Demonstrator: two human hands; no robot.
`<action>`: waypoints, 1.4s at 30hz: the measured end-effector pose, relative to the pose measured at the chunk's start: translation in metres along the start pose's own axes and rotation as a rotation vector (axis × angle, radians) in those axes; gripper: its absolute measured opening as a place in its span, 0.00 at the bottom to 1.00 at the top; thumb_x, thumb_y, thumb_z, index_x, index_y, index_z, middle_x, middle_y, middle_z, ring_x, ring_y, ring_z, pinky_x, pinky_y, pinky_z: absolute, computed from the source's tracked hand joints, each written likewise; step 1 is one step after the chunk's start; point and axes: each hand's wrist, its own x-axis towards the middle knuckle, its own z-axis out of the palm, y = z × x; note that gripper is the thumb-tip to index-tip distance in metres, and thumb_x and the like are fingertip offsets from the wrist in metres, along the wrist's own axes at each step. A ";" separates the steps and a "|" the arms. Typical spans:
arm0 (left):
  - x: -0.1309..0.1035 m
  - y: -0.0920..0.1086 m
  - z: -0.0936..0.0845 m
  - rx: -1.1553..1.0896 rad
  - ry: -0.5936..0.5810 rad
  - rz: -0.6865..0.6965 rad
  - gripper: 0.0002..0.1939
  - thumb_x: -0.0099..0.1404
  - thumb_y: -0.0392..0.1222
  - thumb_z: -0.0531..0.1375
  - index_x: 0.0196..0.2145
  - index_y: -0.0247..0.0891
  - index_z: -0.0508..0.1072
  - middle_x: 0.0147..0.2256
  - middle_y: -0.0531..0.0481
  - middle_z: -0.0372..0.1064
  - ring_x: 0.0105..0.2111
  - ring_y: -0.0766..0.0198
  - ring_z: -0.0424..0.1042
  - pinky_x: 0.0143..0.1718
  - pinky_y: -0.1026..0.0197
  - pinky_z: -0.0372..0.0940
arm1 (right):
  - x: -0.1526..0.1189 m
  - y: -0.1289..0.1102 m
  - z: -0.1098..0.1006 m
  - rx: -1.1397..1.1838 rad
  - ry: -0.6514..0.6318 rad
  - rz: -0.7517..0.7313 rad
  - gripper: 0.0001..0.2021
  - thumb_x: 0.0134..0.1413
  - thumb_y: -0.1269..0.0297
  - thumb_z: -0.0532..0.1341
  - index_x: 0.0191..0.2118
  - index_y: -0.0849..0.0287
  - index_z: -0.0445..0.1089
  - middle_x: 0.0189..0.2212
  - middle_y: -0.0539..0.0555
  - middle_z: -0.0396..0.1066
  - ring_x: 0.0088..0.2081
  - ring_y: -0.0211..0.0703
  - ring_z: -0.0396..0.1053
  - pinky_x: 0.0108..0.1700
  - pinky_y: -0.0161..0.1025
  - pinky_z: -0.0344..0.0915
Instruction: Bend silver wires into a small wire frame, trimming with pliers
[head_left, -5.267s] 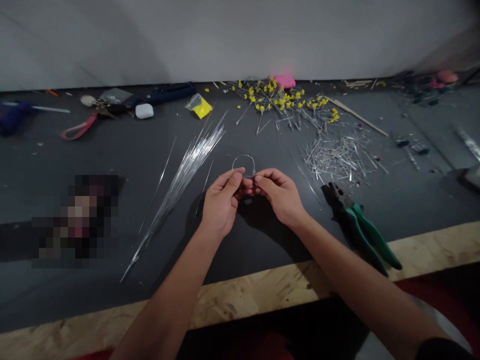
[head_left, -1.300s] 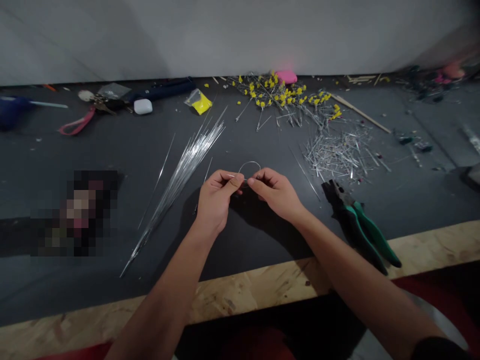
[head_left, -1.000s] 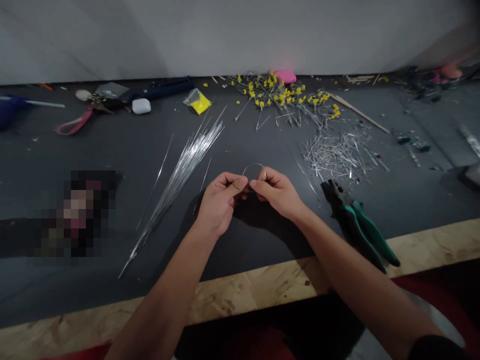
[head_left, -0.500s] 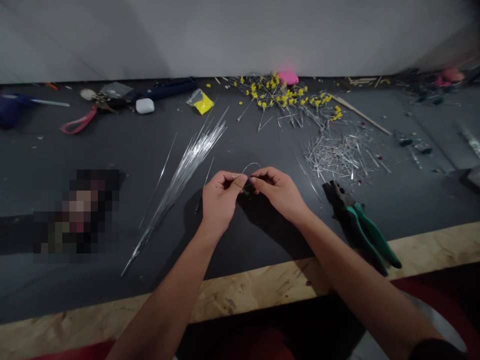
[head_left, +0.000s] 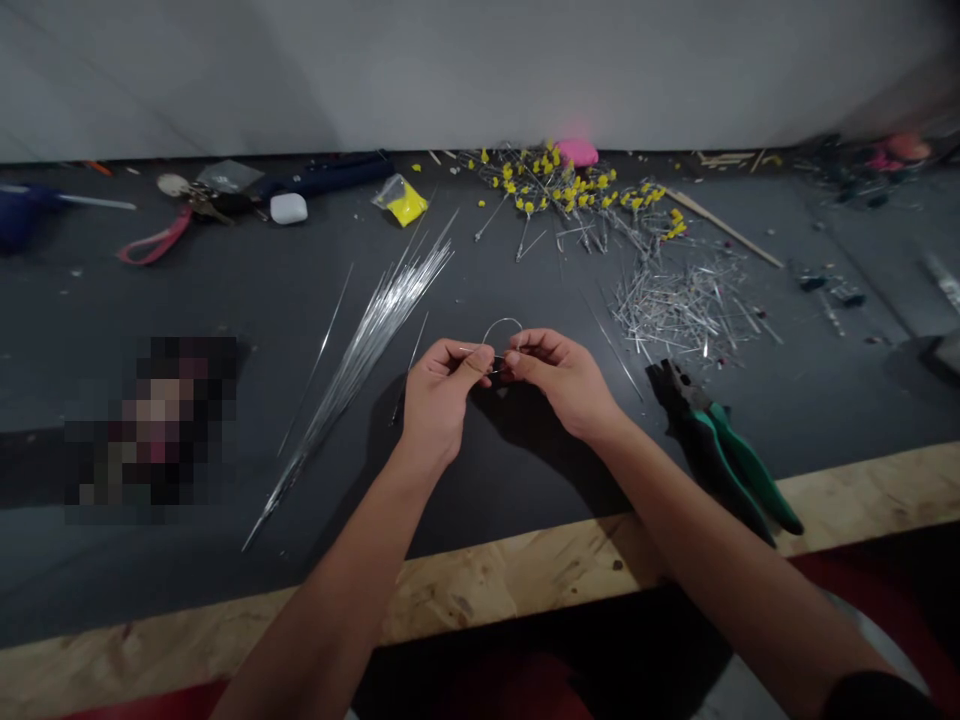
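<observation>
A thin metal wire (head_left: 501, 320) curves up in a loop between my two hands, above the dark tabletop (head_left: 495, 470). My left hand (head_left: 442, 390) pinches one side of it between thumb and forefinger. On the other side, my right hand (head_left: 559, 375) grips the wire with thumb and fingertips. A small gap separates the fingertips, and the wire crosses it. Left of my hands lies a long bundle of straight wires (head_left: 375, 330), with a single wire (head_left: 411, 365) close beside my left hand. Green-handled pliers (head_left: 720, 440) rest to the right of my right forearm.
Behind my right hand is a pile of short wire pieces (head_left: 675, 310). Yellow-tipped wires (head_left: 570, 185) and a pink lump (head_left: 577, 152) lie near the wall. A yellow-filled bag (head_left: 405, 203), a white case (head_left: 289, 209) and a wooden stick (head_left: 724, 228) are also there.
My fingertips have drawn slightly apart, so more of the wire shows between them. The loop stands a little higher and wider. Both hands keep their grip.
</observation>
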 end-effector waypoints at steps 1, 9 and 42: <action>0.000 0.001 0.001 -0.022 0.002 -0.011 0.07 0.51 0.39 0.66 0.25 0.36 0.72 0.25 0.53 0.69 0.26 0.71 0.65 0.29 0.66 0.60 | 0.000 0.000 0.001 0.013 -0.007 0.000 0.12 0.43 0.63 0.67 0.36 0.57 0.68 0.27 0.46 0.69 0.29 0.33 0.69 0.38 0.37 0.66; 0.000 0.004 0.005 -0.106 0.003 -0.094 0.06 0.50 0.37 0.66 0.24 0.35 0.71 0.24 0.54 0.68 0.25 0.72 0.64 0.29 0.66 0.60 | 0.000 0.003 0.004 0.110 -0.055 -0.003 0.13 0.44 0.61 0.67 0.37 0.56 0.68 0.30 0.47 0.67 0.32 0.34 0.68 0.43 0.38 0.66; 0.006 0.012 -0.012 0.061 -0.171 -0.105 0.07 0.50 0.38 0.67 0.24 0.36 0.72 0.23 0.53 0.69 0.23 0.71 0.65 0.27 0.66 0.60 | 0.001 -0.004 -0.004 -0.135 -0.276 0.014 0.03 0.50 0.65 0.59 0.29 0.58 0.65 0.23 0.45 0.62 0.25 0.32 0.60 0.32 0.35 0.58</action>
